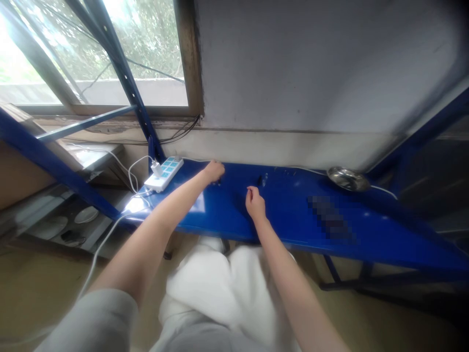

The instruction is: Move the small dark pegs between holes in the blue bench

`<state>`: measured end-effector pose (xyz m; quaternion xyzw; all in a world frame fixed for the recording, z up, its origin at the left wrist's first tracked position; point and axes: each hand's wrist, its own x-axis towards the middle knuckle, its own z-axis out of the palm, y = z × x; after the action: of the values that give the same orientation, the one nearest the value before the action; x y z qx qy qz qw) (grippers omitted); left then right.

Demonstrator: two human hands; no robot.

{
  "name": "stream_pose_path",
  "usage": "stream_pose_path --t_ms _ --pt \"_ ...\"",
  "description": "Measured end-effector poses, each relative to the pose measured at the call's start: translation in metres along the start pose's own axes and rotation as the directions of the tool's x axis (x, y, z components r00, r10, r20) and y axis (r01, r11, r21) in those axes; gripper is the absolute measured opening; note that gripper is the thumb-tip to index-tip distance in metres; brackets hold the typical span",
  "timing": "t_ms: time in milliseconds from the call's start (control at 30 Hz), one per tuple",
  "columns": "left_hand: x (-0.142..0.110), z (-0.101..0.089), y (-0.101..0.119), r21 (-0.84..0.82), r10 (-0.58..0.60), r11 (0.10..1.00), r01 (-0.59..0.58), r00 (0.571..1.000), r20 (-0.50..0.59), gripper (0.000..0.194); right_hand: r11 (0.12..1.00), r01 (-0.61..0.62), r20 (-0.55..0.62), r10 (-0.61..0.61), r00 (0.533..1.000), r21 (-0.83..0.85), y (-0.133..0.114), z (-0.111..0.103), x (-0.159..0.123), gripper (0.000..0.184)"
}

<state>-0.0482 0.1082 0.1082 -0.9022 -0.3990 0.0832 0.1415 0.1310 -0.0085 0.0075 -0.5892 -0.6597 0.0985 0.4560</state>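
Dark piece (259, 180) and clear bits (265, 179) lie together on the blue tabletop (289, 215), towards its wall side, just beyond the right hand (255, 203). The work appears to be close handling of small things, though its exact step cannot be told. The left hand (214, 171) is curled, knuckles up, near the wall side, with a tiny dark item (219, 182) showing beside its fingers; whether it pinches that or anything else is hidden. The right hand has its fingers bent in towards the thumb, nearer the body, and whether they meet or pinch something cannot be made out. Lifting pieces this small would call for a light fingertip pinch and a steady wrist. The tabletop is glossy and catches window light. At its left end sits a power strip (158, 186) with a white plug (157, 169) in it; towards the right, a shiny metal bowl (346, 179) stands near the wall (293, 63), and a pixelated dark patch (331, 220) hides whatever is nearer the front. Blue posts (126, 80) rise before the bright window (154, 54), and pale dishes (87, 214) rest on a lower shelf at left.
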Motion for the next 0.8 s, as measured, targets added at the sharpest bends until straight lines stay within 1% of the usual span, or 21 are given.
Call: stream_pose_path --t_ms 133,267,333,400,500,567,600,667,800 --pt "-0.001 -0.001 0.0 0.048 0.009 0.999 -0.01 1.0 0.016 0.013 1.0 -0.008 -0.009 0.008 1.0 -0.004 0.0 0.001 0.0 0.045" --pt "0.0 -0.005 0.001 0.02 -0.021 1.0 0.02 1.0 0.019 0.011 0.997 -0.049 -0.05 0.046 0.998 -0.053 0.0 0.001 0.001 0.042" --pt "0.001 -0.01 0.004 -0.019 -0.032 0.999 0.032 0.999 -0.005 0.016 0.993 -0.1 -0.09 0.094 0.992 -0.063 0.0 0.001 0.002 0.04" --pt "0.003 -0.014 0.011 -0.07 -0.02 0.997 0.015 0.998 -0.068 0.024 0.984 -0.174 -0.142 0.166 0.976 -0.047 0.0 0.001 0.002 0.037" --pt "0.007 -0.018 0.029 -0.161 0.051 0.984 -0.08 0.983 -0.177 0.032 0.961 -0.275 -0.214 0.276 0.937 0.031 0.001 0.0 0.004 0.031" --pt "0.012 -0.016 0.046 -0.225 0.09 0.965 -0.134 0.976 -0.198 0.036 0.947 -0.309 -0.235 0.321 0.917 0.089 0.002 -0.001 0.005 0.028" --pt "0.014 -0.014 0.055 -0.262 0.085 0.955 -0.136 0.977 -0.196 0.039 0.941 -0.32 -0.239 0.337 0.91 0.111 0.002 -0.002 0.005 0.028" --pt "0.019 -0.009 0.074 -0.34 0.041 0.935 -0.099 0.984 -0.174 0.047 0.929 -0.337 -0.245 0.367 0.898 0.155 0.003 -0.002 0.006 0.027" --pt "0.03 0.002 0.108 -0.422 -0.01 0.906 -0.024 0.997 -0.079 0.061 0.895 -0.36 -0.282 0.429 0.858 0.265 0.006 -0.002 0.008 0.025"
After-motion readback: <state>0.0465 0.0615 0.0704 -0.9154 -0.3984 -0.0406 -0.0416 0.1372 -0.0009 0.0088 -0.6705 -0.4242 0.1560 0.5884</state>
